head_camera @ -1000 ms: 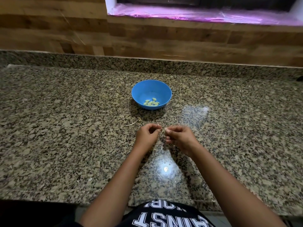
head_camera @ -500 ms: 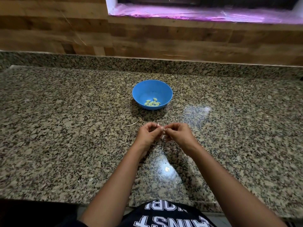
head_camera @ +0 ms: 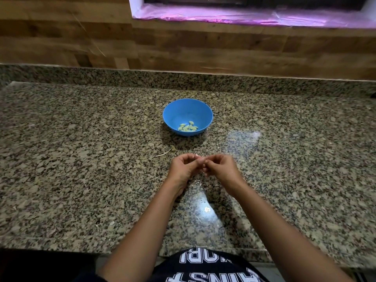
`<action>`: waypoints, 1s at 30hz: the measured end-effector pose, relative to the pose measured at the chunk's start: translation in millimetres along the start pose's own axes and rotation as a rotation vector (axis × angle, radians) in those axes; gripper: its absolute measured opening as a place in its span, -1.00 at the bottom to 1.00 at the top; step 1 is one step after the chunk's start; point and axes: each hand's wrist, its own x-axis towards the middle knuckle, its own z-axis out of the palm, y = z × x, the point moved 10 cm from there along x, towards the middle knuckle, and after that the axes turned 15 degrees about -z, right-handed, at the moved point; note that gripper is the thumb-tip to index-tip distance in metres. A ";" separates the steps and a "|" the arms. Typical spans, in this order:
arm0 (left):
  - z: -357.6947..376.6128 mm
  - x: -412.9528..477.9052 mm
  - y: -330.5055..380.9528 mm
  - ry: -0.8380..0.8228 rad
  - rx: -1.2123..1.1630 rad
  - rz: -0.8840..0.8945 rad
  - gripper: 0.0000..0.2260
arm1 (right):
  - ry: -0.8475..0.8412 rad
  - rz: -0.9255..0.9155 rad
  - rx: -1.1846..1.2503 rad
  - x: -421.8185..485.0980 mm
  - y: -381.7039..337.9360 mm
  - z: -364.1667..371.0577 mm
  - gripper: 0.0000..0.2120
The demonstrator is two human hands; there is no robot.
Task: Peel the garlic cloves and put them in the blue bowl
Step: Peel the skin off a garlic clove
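A blue bowl (head_camera: 175,112) stands on the granite counter ahead of me, with several pale peeled garlic cloves (head_camera: 188,127) lying in its bottom. Just in front of it, my left hand (head_camera: 183,168) and my right hand (head_camera: 220,169) meet fingertip to fingertip above the counter. Both have curled fingers and pinch one small garlic clove (head_camera: 200,159) between them. The clove is mostly hidden by the fingertips, so its skin is hard to make out.
A thin strip of garlic skin (head_camera: 163,153) lies on the granite counter (head_camera: 81,159) left of my hands. A wooden wall (head_camera: 183,47) rises behind the counter's raised back edge. The counter's front edge runs near my body.
My hands have drawn closer together and risen slightly toward the bowl, still working the same clove. The bowl and its cloves have not moved.
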 end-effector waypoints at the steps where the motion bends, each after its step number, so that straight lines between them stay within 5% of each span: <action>1: -2.0 0.2 -0.2 0.017 -0.015 -0.002 -0.90 | -0.015 -0.024 -0.069 0.6 -2.0 -0.1 -0.90; 8: -5.5 2.0 -7.7 0.005 -0.134 -0.089 -0.96 | -0.136 -0.251 -0.512 2.3 -18.8 6.1 -0.88; 21: -6.5 -1.5 -10.1 -0.069 -0.248 -0.207 -0.89 | -0.094 -0.088 -0.287 -3.9 5.8 -0.6 -0.81; 30: -9.0 -3.0 -2.3 0.011 -0.109 -0.158 -0.94 | -0.156 -0.349 -0.567 0.1 -20.4 7.3 -0.85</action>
